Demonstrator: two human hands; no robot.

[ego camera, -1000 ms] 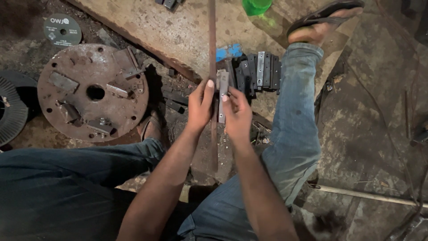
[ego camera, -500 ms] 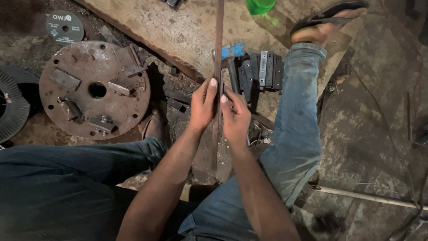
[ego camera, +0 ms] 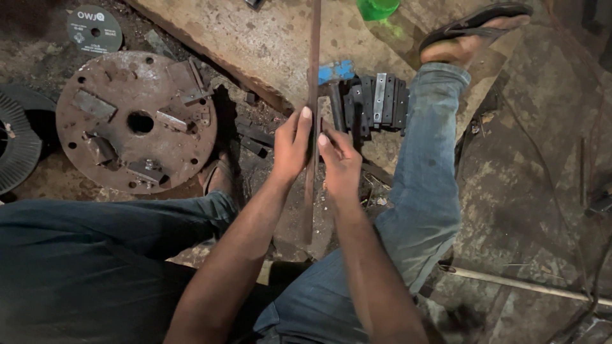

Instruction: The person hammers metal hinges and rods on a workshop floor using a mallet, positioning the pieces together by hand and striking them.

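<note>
A dirty workshop floor carries a rusty round steel plate, a grinding disc, a stone slab, stacked dark metal brackets and a thin rod.

- A rusty disc with holes lies on the dirt floor at left, small metal blocks on it.
- A dark cutting wheel lies beyond it.
- A ribbed wheel shows at the left edge.
- A stone slab runs across the top.
- Black metal plates stand in a row beside a blue hammer.
- A green cup sits at the top.
- A thin rod lies at lower right.
</note>
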